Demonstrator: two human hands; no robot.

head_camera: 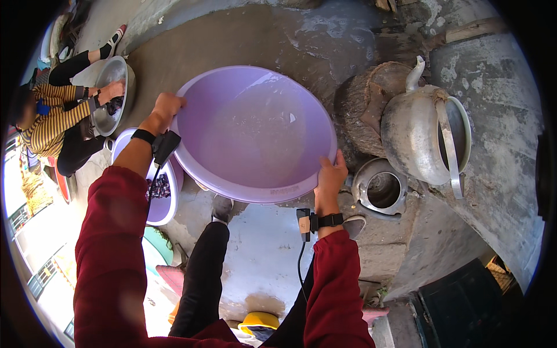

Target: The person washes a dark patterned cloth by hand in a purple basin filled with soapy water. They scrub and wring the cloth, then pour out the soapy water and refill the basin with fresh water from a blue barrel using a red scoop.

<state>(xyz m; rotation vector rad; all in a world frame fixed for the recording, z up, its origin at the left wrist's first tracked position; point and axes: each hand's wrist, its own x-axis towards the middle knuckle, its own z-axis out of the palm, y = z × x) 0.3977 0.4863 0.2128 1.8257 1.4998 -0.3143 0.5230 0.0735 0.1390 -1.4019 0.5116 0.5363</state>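
Note:
Both my hands hold a large purple plastic basin [256,193] by its rim. My left hand [167,108] grips the rim at the left side. At the lower right of the rim, my right hand [331,172] has its thumb over the edge, and the fingers under it are partly hidden. Cloudy water with a few bubbles lies in the basin. Behind my left forearm stands a smaller purple basin [175,191] with dark patterned cloth [160,187] in it. Each wrist wears a strap with a small black device.
A large metal kettle [409,130] stands right, near a tree-stump block [361,113]; a smaller metal kettle [359,185] is below. At left, a person in a striped top [56,126] has their hands in a metal basin [129,100]. Wet ground [148,56] lies beyond. A yellow container [256,317] is behind me.

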